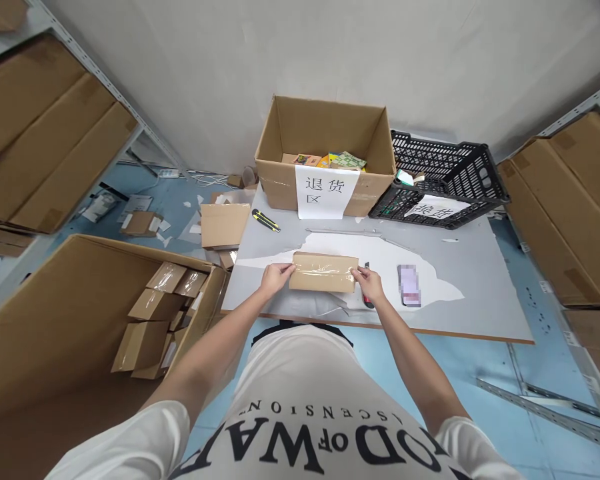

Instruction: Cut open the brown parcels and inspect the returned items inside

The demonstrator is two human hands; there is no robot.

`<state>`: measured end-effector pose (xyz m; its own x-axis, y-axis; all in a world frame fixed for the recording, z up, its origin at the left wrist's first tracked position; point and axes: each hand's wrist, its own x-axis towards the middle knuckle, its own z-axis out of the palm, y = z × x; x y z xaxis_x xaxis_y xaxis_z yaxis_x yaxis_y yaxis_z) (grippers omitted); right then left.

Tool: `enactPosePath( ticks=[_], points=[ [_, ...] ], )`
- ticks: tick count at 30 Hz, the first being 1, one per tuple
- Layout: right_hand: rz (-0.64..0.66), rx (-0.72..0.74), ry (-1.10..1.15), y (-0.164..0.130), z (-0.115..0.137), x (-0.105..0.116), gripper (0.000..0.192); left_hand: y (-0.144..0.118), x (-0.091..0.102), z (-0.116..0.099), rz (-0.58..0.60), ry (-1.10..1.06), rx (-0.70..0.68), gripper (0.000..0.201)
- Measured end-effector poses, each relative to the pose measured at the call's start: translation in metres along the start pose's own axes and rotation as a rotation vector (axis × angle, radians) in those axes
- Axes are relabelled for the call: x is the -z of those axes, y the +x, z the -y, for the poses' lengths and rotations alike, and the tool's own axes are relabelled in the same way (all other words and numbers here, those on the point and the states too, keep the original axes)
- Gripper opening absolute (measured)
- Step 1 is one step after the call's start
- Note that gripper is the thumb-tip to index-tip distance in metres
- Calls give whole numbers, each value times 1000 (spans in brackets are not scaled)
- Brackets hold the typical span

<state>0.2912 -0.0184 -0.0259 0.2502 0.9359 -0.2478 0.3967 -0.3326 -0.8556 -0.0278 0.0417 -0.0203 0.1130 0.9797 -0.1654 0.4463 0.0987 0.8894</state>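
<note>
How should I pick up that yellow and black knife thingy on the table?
Grip the utility knife around the middle of its long handle, coming down from above with fingers on its two long sides. It lies flat on the table, slanted, with bare space around it. Both hands are busy: left hand and right hand hold the small taped box.
</note>
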Motion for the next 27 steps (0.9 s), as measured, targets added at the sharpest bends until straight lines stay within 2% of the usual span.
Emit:
enactPosePath(
  ticks=[6, 10, 13, 18, 22, 27],
  points=[
    [7, -63, -42, 11, -1, -1, 49, 13, -5, 1, -10, -26, 50, 30],
    [-2, -94, -32, 19, -2, -2, 47, 16, -10, 6, 67, -195, 52, 51],
    [-13, -102, -18, 24, -4, -3, 48, 15, -14, 11, 59, -264, 51, 62],
    [-49, -102, -31, 30, -6, -7, 47, 10, -20, 12, 8, -274, 75, 56],
    [-40, -91, -12, 37, -10, 0, 48, 9, -21, 7, -18, -220, 52, 51],
    [-228, -107, -269, 28, -33, 22, 43, 2, -22, 1, -79, -107, 36, 50]
  ],
)
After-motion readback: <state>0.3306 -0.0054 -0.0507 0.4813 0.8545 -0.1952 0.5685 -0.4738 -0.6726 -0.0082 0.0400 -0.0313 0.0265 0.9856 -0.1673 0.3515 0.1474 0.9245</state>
